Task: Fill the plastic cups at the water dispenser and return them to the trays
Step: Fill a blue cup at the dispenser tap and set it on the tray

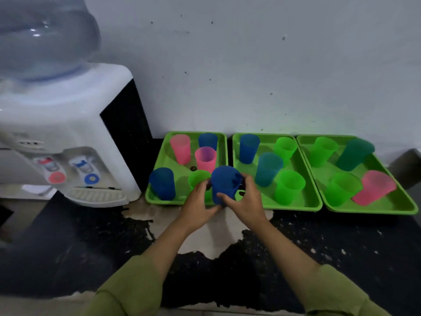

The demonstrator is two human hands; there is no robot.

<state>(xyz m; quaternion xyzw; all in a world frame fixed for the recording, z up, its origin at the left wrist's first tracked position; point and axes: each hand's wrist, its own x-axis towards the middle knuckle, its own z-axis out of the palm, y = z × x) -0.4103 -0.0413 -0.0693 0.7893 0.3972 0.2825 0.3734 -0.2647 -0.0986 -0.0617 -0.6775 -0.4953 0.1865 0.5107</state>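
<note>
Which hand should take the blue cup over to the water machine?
Probably the left hand: it holds the blue cup on the side nearer the water dispenser; the right hand is farther.

Got bright green trays [163, 153], pink cups [180, 148], green cups [288, 187], teal cups [355, 153] and a deep blue cup [224, 183] up front. Also got a white water dispenser [68, 110] with a black side panel [127, 119], one red button [57, 177] and one blue button [91, 179]. Black counter [68, 247] speckled white with a pale worn patch [205, 236], plus olive sleeves [127, 288].
</note>
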